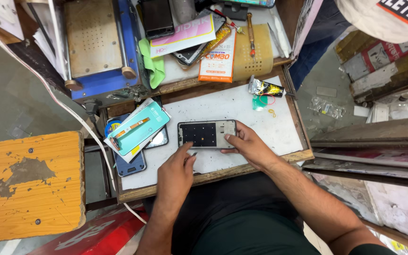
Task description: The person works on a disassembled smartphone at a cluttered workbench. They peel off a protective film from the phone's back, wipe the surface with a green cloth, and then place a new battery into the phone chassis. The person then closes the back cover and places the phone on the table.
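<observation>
Both hands (213,153) on phone frame (207,134)

A flat teal package (140,128) lies at the left of the tabletop (260,123). An orange and white package (217,60) and a pink and white package (185,34) lie at the back. A dark screen (156,18) sits behind them.

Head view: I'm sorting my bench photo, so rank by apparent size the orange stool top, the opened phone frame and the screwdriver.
1. Orange stool top, though it sits nearer the camera.
2. Opened phone frame.
3. Screwdriver.

One head-worn camera looks steeply down, near, over the workbench (242,106).
</observation>
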`<state>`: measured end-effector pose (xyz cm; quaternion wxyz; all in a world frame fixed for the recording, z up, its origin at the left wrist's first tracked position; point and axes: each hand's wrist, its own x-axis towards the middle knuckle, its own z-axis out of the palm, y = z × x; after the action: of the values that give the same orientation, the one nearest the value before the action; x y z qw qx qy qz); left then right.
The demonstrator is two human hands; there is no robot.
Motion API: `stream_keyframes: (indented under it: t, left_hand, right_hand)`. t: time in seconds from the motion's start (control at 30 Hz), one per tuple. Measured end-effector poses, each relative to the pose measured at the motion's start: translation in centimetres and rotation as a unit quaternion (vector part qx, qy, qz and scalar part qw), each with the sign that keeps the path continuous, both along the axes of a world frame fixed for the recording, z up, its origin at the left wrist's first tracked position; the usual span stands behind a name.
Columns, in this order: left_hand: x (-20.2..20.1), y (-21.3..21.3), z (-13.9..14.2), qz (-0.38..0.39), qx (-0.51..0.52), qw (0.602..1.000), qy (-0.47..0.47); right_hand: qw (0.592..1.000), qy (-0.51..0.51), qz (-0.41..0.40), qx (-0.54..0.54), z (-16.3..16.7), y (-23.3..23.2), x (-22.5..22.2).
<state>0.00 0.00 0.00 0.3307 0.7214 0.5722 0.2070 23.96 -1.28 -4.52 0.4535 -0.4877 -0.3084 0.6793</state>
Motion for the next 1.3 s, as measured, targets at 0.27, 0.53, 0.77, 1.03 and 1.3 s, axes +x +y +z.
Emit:
stream_keyframes:
  t: [0.27, 0.53, 0.77, 1.03, 1.3]
  left_hand:
    - [8.1, 2.9, -0.8, -0.052, 0.153, 0.979, -0.12]
    - [8.6, 3.3, -1.0, -0.084, 0.196, 0.975, -0.064]
    - [8.9, 3.3, -1.4, -0.088, 0.21, 0.97, -0.082]
    - [8.8, 3.6, -2.0, -0.111, 0.201, 0.971, -0.061]
    - [8.7, 3.6, -1.9, -0.116, 0.205, 0.969, -0.076]
  right_hand:
    - [0.999, -0.031, 0.014, 0.031, 0.0, 0.0, -0.2]
    - [0.993, -0.104, 0.029, 0.052, -0.9, -0.3, -0.1]
    - [0.993, -0.093, 0.022, 0.068, -0.7, -0.3, 0.0]
    - [0.993, -0.101, 0.035, 0.039, -0.1, -0.2, 0.0]
    - [0.993, -0.11, 0.033, 0.037, -0.3, -0.3, 0.1]
